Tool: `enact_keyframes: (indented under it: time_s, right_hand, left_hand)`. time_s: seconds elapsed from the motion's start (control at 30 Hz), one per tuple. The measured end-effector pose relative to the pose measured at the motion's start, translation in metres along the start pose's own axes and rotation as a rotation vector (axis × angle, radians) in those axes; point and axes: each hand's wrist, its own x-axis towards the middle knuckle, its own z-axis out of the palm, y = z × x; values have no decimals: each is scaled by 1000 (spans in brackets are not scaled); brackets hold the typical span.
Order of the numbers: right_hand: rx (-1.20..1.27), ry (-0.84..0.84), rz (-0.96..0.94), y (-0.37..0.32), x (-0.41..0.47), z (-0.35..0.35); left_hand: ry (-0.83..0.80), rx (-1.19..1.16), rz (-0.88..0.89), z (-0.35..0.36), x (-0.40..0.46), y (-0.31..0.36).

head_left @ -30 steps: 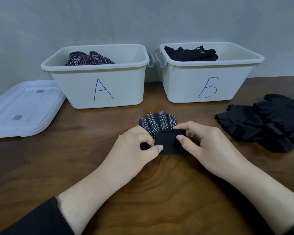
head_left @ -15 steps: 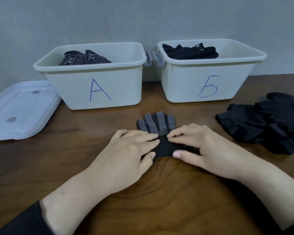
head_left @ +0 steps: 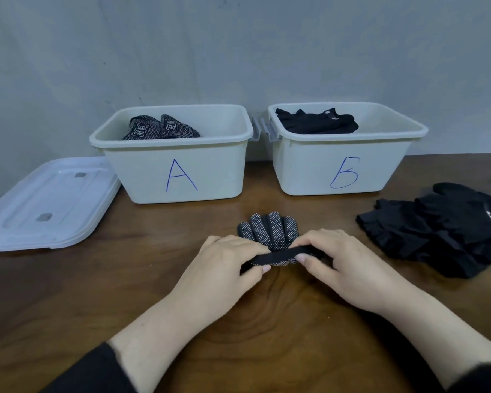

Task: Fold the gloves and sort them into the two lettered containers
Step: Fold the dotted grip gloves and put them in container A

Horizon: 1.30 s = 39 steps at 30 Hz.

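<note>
Left hand (head_left: 230, 260) and right hand (head_left: 340, 262) both pinch the black cuff edge of the dotted glove (head_left: 268, 232), thumbs under, fingers curled over the top, one hand at each end of the cuff. Head view only, so all of this comes from one angle.

Change: half a second ago both hands lay flat on the folded cuff, pressing it down onto the table (head_left: 153, 293). Now the cuff is lifted into a thin raised band between the two grips. A second ago it was also held up, so it has gone up, down, and up again. I read that as another fold or roll starting, the cuff going toward the fingertips. The glove's fingers lie flat, fanned toward the bins, dots up.

Task state: fold not finished, glove not sorted. It sits mid-table, in front of the gap between container A (head_left: 179, 163) and container B (head_left: 340, 157). A already holds dotted patterned gloves (head_left: 160, 129) at its left side; B holds plain black gloves (head_left: 318, 124). So this one likely goes to A, judging by the match.

The pile of unfolded black gloves (head_left: 437, 231) lies on the right, well apart from the hands, so plenty is left to do. A white lid (head_left: 46, 202) lies left of A, touching or just beside it, can't tell.
</note>
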Motion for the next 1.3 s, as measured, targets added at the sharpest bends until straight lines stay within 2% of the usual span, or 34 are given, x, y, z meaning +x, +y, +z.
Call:
enact_keyframes:
  time_s: [0.2, 0.3, 0.43, 0.53, 0.63, 0.7, 0.77, 0.83, 0.93, 1.1, 1.23, 1.3]
  right_hand:
    - [300, -65, 101, -20, -6, -8]
    - [350, -11, 172, -16, 4, -4]
    - [376, 57, 205, -4, 20, -4]
    - [359, 70, 260, 7, 33, -3]
    - [172, 82, 305, 19, 45, 7]
    - [146, 93, 323, 24, 50, 11]
    - [148, 93, 325, 26, 51, 11]
    - [125, 77, 326, 26, 51, 9]
    - [126, -18, 335, 20, 55, 1]
    - [-38, -360, 325, -2, 82, -17]
    - [-115, -456, 330, -19, 98, -16]
    - [-96, -450, 346, -21, 97, -13]
  left_hand:
    - [-20, -270, -103, -14, -16, 8]
    - [33, -414, -172, -14, -8, 8]
    - [116, -447, -232, -4, 8, 4]
    - [208, -333, -264, 3, 21, -1]
    - [301, -196, -226, 8, 32, -6]
    - [259, -144, -108, 7, 34, -9]
    - [138, -69, -4, 6, 32, -12]
    - [45, -25, 18, 7, 31, -15]
    - [11, -20, 20, 9, 32, -16]
    - [-22, -63, -7, 6, 32, -19]
    - [52, -123, -83, 2, 30, -18]
    - [119, -219, -173, -1, 29, -19]
